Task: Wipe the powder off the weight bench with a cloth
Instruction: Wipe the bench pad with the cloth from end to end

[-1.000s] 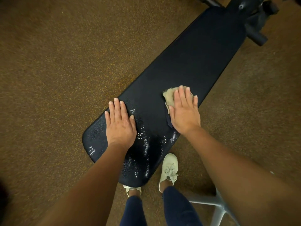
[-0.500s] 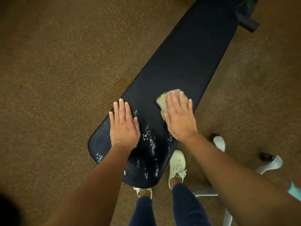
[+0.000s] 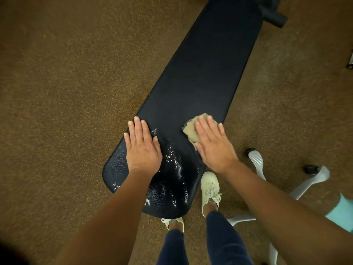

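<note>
Pebbled black weight bench (image 3: 200,73), white powder flecks (image 3: 172,159), left hand (image 3: 142,150) flat, right hand (image 3: 214,146) flat on crumpled cloth (image 3: 191,131)

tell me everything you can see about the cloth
The cloth is a small tan rag that looks like soft, crumpled fabric with ragged edges. It lies bunched on the black bench, close to the pad's right edge. The right hand presses it down with straight fingers and hides much of it; the cloth shows to the left of the fingers and just past the fingertips. The white powder lies nearer the person, and the cloth does not cover it.
</note>
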`<state>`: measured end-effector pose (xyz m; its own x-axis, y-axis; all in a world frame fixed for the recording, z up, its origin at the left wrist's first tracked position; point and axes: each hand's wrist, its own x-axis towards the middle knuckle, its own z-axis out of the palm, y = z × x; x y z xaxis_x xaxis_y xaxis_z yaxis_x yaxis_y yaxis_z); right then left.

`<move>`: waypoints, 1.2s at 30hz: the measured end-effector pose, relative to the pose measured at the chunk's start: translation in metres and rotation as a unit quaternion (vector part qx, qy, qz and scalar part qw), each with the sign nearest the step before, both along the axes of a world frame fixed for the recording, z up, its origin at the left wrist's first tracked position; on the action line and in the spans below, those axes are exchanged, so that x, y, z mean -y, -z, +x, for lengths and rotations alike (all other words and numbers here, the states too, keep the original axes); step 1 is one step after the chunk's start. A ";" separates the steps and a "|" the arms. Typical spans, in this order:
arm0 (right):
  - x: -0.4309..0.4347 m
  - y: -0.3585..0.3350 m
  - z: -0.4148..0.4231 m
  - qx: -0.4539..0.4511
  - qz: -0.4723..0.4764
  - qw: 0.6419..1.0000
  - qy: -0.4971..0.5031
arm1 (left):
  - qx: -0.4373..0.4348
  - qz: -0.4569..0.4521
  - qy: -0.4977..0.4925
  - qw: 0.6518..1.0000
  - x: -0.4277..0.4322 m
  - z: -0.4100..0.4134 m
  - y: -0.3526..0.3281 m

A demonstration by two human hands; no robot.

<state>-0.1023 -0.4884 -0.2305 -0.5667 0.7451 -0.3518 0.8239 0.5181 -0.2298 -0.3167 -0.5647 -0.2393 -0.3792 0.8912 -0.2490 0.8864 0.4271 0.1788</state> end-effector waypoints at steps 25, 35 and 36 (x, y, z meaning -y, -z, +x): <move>0.020 0.020 -0.017 -0.088 0.022 0.975 0.203 | -0.005 0.007 0.003 1.000 0.001 0.000 0.003; 0.033 0.018 -0.048 -0.104 0.038 0.934 0.341 | -0.003 0.015 0.012 1.000 0.003 -0.001 0.002; 0.040 0.018 -0.045 -0.101 0.024 0.940 0.325 | -0.002 0.014 0.012 1.000 0.003 -0.001 0.003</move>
<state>-0.1473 -0.5285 -0.2487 -0.0385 0.9692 -0.2433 0.9117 -0.0656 -0.4056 -0.3176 -0.5675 -0.2420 -0.3583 0.9066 -0.2228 0.8970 0.4005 0.1872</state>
